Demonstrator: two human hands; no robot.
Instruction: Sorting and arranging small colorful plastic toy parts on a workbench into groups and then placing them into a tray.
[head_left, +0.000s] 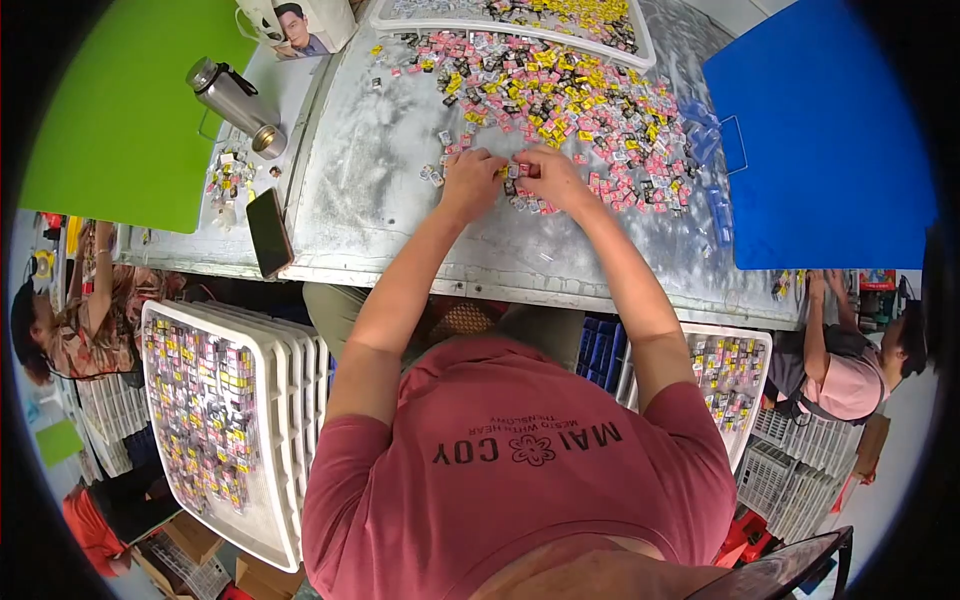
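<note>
Over the near edge of a spread heap of small blocky pieces (600, 120) in pink, yellow, black and white, my two hands are close together. The fingers of my left hand (473, 184) are closed at a small yellow piece (503, 172). Just beside it, my right hand (556, 182) pinches a small pink-and-white piece (524, 170). Fingers partly cover both pieces, so their exact kind is unclear. A few whitish loose pieces (431, 175) lie left of my left hand.
A white tray (510, 37) of pieces sits at the far edge of the grey metal table (350, 190). To the left are a steel flask (236, 105), a phone (268, 233) and a green panel (120, 120). A blue panel (830, 140) stands right. Stacked white trays (275, 430) flank me; co-workers sit either side.
</note>
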